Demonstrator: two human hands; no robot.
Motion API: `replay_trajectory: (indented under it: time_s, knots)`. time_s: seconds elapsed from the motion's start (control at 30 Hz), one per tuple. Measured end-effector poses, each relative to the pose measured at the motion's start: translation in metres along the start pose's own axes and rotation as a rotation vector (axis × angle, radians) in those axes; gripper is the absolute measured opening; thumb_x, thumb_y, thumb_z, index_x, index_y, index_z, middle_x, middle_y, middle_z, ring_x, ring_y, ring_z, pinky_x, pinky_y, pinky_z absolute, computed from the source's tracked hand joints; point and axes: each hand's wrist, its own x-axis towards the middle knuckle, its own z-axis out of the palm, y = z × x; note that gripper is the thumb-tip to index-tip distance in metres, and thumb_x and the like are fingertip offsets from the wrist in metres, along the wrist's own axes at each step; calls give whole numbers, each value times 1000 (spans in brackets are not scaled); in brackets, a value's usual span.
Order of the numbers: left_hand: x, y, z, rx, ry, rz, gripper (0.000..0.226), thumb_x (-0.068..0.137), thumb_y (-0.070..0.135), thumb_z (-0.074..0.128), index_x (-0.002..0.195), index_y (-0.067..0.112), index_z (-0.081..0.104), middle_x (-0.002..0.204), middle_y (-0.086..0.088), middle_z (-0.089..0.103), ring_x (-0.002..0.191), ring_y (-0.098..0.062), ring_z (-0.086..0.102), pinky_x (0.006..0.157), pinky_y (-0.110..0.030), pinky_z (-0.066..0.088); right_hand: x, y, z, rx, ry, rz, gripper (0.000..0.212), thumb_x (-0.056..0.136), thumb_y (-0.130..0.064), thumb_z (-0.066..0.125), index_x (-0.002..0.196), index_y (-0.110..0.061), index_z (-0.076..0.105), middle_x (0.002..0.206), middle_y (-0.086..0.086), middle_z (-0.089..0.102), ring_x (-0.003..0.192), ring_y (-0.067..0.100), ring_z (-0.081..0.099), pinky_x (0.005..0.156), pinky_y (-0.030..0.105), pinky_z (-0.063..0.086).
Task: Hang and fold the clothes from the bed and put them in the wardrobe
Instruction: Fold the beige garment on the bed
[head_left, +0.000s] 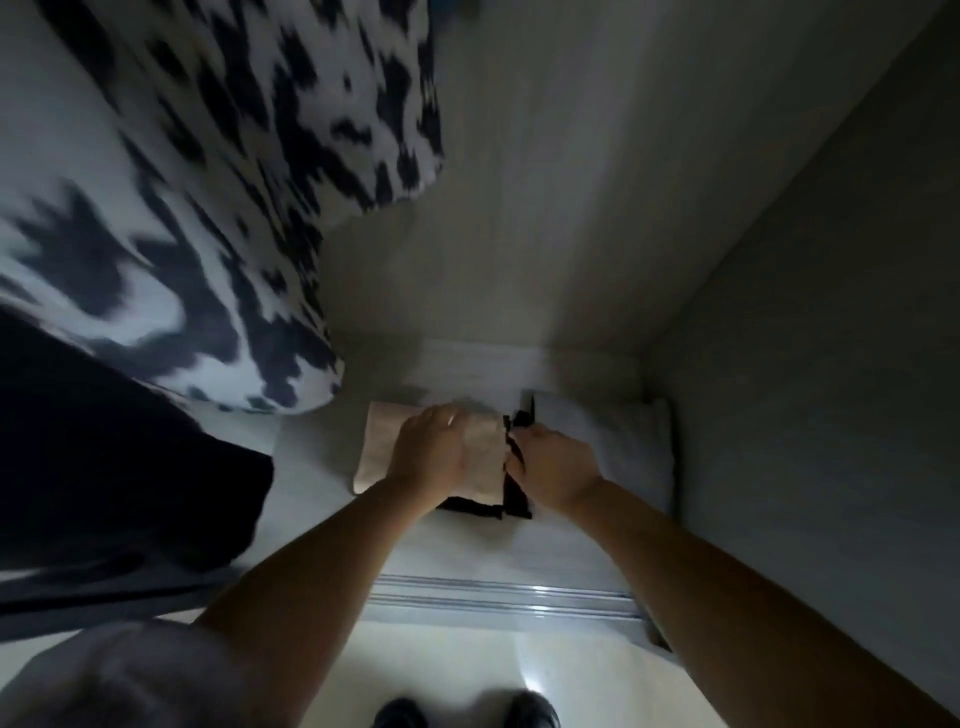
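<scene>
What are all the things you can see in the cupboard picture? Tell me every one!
Folded beige cloth: one, beige, on the wardrobe floor, under the left hand.
Black cloth: one, black, under and beside the beige one, at the right hand.
White folded pile: one, white, right back corner of the floor.
Spotted garment: one, black and white, hanging on the left.
Dark garment: one, black, hanging lower left.
Wardrobe floor: one, pale.
Door rail: one, silvery, front edge.
Shoes: two, black, bottom edge.
Left hand: one, resting on the beige cloth.
Right hand: one, gripping the black cloth.
</scene>
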Motion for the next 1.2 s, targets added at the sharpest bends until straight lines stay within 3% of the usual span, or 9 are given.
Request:
replay_trajectory:
  time_s: [0.13, 0.27, 0.43, 0.6, 0.83, 0.93, 1.07, 1.13, 1.2]
  knots:
    - [-23, 44, -88, -149, 40, -80, 45, 91, 21, 46, 136, 18, 47, 132, -6, 54, 121, -23, 50, 92, -33, 43, -45, -10, -89, -36, 70, 25, 41, 100, -38, 33, 127, -14, 52, 121, 10, 61, 107, 27, 61, 77, 32, 48]
    - [-56, 78, -170, -294, 73, -242, 44, 94, 27, 44, 138, 18, 46, 135, -5, 51, 121, -25, 49, 93, -34, 43, -90, -26, -167, 4, 105, 42, 38, 101, -37, 33, 128, -15, 49, 120, 10, 60, 106, 28, 61, 74, 33, 47]
    - [-70, 99, -263, -302, 139, -205, 38, 95, 19, 41, 131, 11, 51, 127, -11, 56, 119, -25, 51, 97, -33, 43, -126, -38, -250, 69, 141, 64, 42, 99, -39, 35, 136, -20, 41, 125, 12, 57, 109, 32, 60, 83, 39, 50]
    - [-75, 107, -331, -272, 207, -196, 20, 94, 13, 38, 101, 2, 53, 101, -19, 56, 99, -34, 55, 75, -38, 43, -143, -33, -312, 25, 227, 64, 41, 99, -39, 35, 133, -17, 43, 119, 16, 60, 104, 33, 63, 79, 37, 50]
    - [-100, 114, -386, -305, 313, -204, 28, 95, 15, 37, 113, 7, 58, 110, -11, 61, 101, -25, 58, 76, -28, 40, -172, -48, -363, -46, 261, 44, 38, 99, -35, 35, 128, -13, 47, 118, 15, 61, 104, 33, 62, 80, 38, 50]
    - [-111, 115, -408, -309, 323, -153, 26, 95, 14, 39, 110, 5, 59, 105, -11, 61, 99, -28, 60, 78, -31, 45, -191, -59, -379, -52, 297, 57, 35, 99, -35, 36, 124, -13, 49, 119, 14, 60, 106, 33, 61, 81, 37, 49]
    - [-125, 130, -435, -256, 310, 6, 20, 95, 15, 37, 76, 16, 42, 85, -9, 57, 79, -27, 57, 65, -32, 41, -231, -63, -394, -68, 373, 151, 36, 99, -36, 37, 124, -16, 53, 118, 13, 62, 107, 32, 61, 83, 38, 50]
    - [-134, 141, -444, -208, 306, 87, 15, 96, 18, 39, 83, 18, 47, 94, -11, 61, 78, -24, 55, 65, -31, 39, -256, -64, -396, -65, 403, 236, 37, 99, -37, 37, 125, -18, 53, 119, 11, 62, 108, 32, 61, 84, 37, 49]
    - [-145, 154, -448, -191, 289, 180, 21, 97, 23, 42, 108, 15, 57, 110, -11, 63, 91, -26, 60, 74, -34, 45, -284, -66, -395, -28, 435, 329, 37, 99, -38, 37, 127, -19, 53, 121, 10, 61, 108, 31, 60, 83, 37, 48]
